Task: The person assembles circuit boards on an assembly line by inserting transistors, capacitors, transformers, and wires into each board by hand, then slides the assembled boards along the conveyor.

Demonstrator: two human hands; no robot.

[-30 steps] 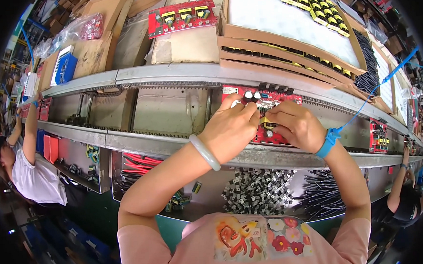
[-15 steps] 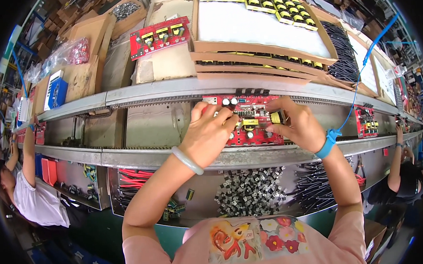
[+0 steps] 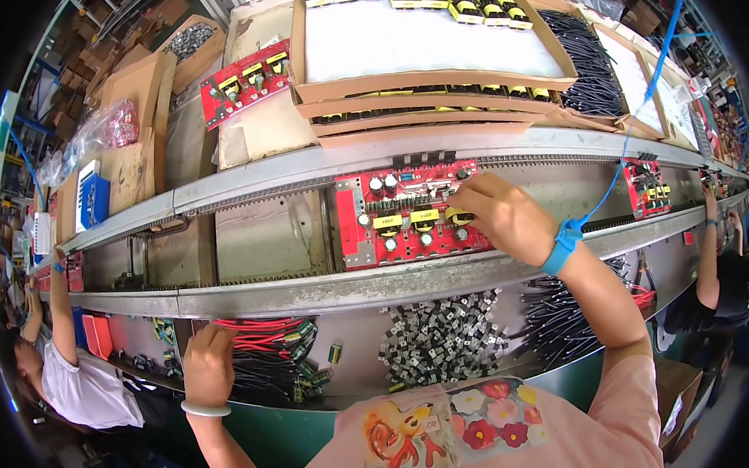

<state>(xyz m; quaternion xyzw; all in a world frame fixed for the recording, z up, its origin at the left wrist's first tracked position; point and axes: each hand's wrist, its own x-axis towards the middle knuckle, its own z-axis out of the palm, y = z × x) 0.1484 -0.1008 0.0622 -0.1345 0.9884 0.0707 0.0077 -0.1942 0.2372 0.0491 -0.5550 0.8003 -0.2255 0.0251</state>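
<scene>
A red circuit board (image 3: pixel 353 235) lies across the rails in front of me, with capacitors, black heat sinks along its far edge and a row of yellow-and-black transformers (image 3: pixel 423 221). My right hand (image 3: pixel 513 218), wearing a blue wrist strap, is over the board's right end. Its fingers are pressed together just beyond the rightmost transformer (image 3: pixel 460 216); what they grip, if anything, is hidden. My left hand (image 3: pixel 209 361) is down at the near tray, fingers curled at the left end of the red wires (image 3: pixel 265 326). I cannot make out what is between them.
The near tray holds black wires (image 3: pixel 553 322), small metal-tabbed components (image 3: pixel 439 336) and green capacitors (image 3: pixel 314 379). Beyond the rails stand stacked cardboard trays (image 3: pixel 434 82) of transformers and another red board (image 3: pixel 246 84). A blue cord (image 3: pixel 621 170) runs from my wrist strap. Co-workers sit at both sides.
My left hand has left the board and dropped to the wires at lower left. The transformer from my right hand now sits in the board's row. The whole view has shifted slightly.
</scene>
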